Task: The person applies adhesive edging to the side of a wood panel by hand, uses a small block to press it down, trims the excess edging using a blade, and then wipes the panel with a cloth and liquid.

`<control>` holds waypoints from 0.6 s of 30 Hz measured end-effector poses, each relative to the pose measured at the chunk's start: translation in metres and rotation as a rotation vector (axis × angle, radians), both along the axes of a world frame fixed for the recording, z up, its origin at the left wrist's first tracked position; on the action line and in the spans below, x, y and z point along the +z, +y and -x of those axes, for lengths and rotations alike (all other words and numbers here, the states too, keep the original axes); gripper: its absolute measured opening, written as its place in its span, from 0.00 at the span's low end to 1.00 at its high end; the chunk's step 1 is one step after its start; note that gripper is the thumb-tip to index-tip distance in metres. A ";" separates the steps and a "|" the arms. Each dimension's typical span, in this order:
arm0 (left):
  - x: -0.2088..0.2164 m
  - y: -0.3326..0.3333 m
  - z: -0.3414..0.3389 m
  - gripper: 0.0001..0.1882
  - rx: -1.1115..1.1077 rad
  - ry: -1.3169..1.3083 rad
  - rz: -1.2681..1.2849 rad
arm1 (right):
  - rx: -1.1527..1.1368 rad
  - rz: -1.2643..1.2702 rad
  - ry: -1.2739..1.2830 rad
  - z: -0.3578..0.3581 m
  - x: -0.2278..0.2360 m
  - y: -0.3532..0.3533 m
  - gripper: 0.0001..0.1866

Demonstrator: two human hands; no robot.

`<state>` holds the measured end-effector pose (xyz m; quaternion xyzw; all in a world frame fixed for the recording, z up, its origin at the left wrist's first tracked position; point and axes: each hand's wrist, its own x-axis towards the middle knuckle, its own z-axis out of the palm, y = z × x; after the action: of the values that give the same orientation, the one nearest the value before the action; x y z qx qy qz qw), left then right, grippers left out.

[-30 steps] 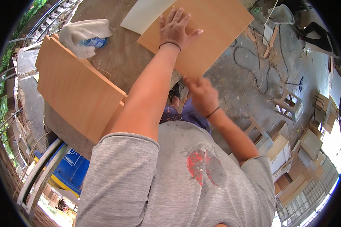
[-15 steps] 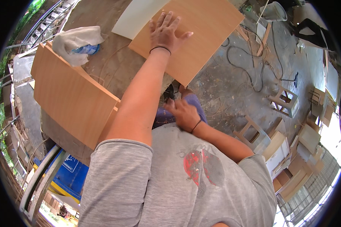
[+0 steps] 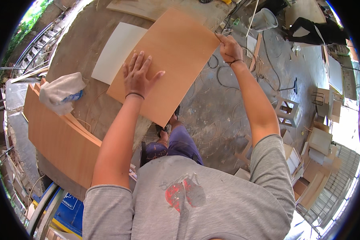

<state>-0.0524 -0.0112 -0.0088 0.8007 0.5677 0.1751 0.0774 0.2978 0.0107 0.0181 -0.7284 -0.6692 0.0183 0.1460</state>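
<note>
A wood-grain panel lies at an angle over a white board on the grey work surface. My left hand rests flat on the panel's left part, fingers spread. At the panel's far right corner is my right hand, its fingers curled and the index finger reaching to the edge. It seems to pinch the corner, though the fingertips show only in part. Left of my left forearm, several matching wood-grain panels stand on edge, with a pale cloth draped over their far end.
A blue plastic item shows under the cloth. Another board lies at the far edge. Black cables, a bucket and a stool are on the floor at right. A person in dark clothes is at the far right.
My right hand has moved from near my lap out to the panel's far right corner. The left hand stays flat on the panel, and the view has shifted, showing more of the far side.
</note>
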 end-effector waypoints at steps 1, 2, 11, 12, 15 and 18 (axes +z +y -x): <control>0.002 0.002 -0.004 0.36 -0.008 -0.006 -0.004 | 0.087 -0.031 0.030 -0.005 -0.001 0.002 0.18; 0.002 0.000 -0.003 0.36 -0.011 0.000 0.006 | 0.178 -0.050 0.072 -0.003 -0.008 -0.004 0.19; 0.007 -0.002 0.002 0.34 0.006 0.009 0.037 | 0.307 0.056 0.005 0.031 -0.007 -0.033 0.20; 0.004 -0.005 0.002 0.33 0.006 0.010 0.035 | 0.266 -0.008 -0.042 0.016 -0.001 -0.016 0.19; 0.003 0.001 0.000 0.34 -0.001 0.009 0.013 | 0.218 -0.016 -0.080 0.028 0.005 -0.017 0.19; 0.002 -0.002 0.005 0.35 0.005 0.016 0.010 | 0.510 -0.021 0.186 0.093 -0.020 -0.095 0.22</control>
<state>-0.0576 -0.0132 -0.0067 0.8002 0.5712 0.1662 0.0765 0.2052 -0.0841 -0.0023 -0.5298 -0.8149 0.1146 0.2051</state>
